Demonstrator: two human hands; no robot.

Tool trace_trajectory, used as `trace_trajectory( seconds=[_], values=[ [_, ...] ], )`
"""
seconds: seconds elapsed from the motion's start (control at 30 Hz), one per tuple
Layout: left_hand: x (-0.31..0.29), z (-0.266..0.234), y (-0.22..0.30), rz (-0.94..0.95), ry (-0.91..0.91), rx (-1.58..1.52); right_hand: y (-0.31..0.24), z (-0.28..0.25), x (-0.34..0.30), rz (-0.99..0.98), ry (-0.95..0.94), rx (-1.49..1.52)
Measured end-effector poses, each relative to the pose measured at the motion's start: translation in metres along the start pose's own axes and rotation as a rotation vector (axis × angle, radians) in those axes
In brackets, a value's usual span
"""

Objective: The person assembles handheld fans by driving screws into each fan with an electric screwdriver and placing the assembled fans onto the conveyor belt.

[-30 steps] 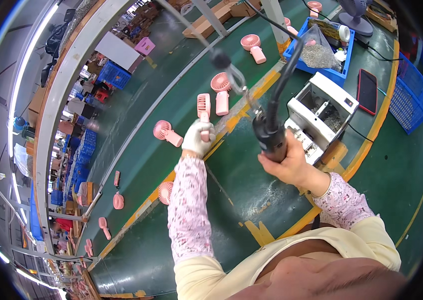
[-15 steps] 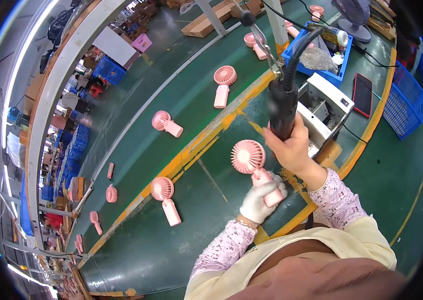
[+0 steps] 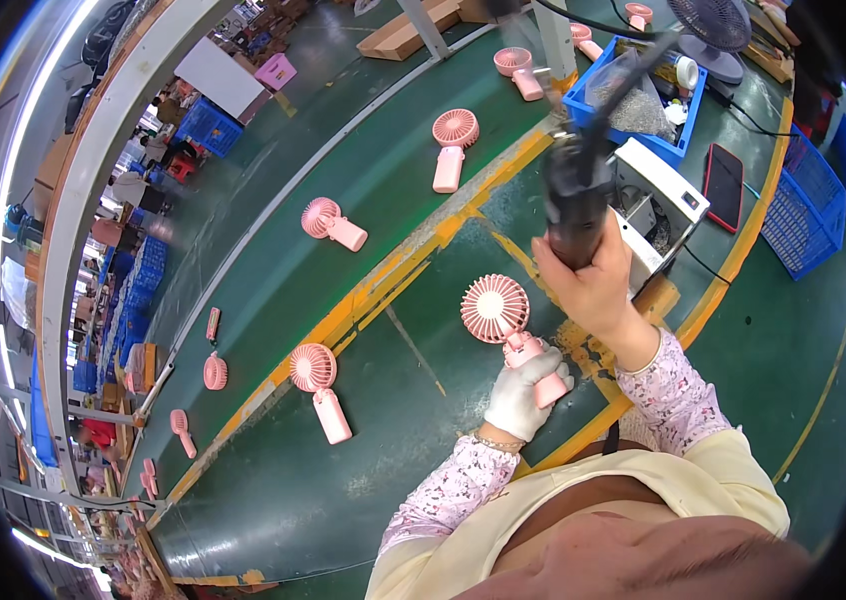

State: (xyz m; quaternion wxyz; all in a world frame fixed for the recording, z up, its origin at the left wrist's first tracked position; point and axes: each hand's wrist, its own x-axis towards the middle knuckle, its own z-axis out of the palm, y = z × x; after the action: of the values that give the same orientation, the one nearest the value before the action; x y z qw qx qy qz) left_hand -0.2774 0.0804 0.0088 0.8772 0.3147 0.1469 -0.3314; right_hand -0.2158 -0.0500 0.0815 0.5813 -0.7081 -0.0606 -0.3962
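My left hand (image 3: 521,400), in a white glove, is closed round the handle of a pink handheld fan (image 3: 496,309). The fan's round slatted head points away from me, just above the bench. My bare right hand (image 3: 595,290) grips an upright black electric screwdriver (image 3: 577,195), which hangs from above by its cord. Its upper end is blurred, and its tip is hidden behind the hand. Beside the right hand stands a white box-shaped screw feeder (image 3: 665,185). Left of the held fan, another pink fan (image 3: 331,412) lies on the bench.
Several pink fans, one of them (image 3: 449,165) near the middle, lie on the green conveyor belt (image 3: 383,165) past the yellow edge. A blue bin (image 3: 678,150) with a bag of small metal parts, a red-edged phone (image 3: 723,188) and a dark desk fan (image 3: 711,30) stand at the right.
The screwdriver and my right hand have shifted slightly right. The view has shifted a little, and the fan in my left hand has barely moved.
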Motion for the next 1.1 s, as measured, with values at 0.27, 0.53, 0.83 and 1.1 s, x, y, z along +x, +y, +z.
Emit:
trace_trajectory(
  seconds=[0.27,0.53,0.83,1.1],
  values=[
    [0.004,-0.011,-0.009,0.175,-0.066,0.241,-0.004,0.015,-0.031,0.241,-0.028,0.433],
    [-0.005,-0.020,-0.014,0.756,0.066,1.658,0.016,0.022,-0.053,0.070,-0.169,0.224],
    [-0.004,-0.023,-0.003,0.348,-0.163,0.884,0.013,0.013,-0.043,0.124,-0.394,0.372],
    [-0.003,0.008,0.005,-0.166,0.046,-0.315,0.011,-0.012,-0.015,-0.257,-0.081,-0.092]
  ],
)
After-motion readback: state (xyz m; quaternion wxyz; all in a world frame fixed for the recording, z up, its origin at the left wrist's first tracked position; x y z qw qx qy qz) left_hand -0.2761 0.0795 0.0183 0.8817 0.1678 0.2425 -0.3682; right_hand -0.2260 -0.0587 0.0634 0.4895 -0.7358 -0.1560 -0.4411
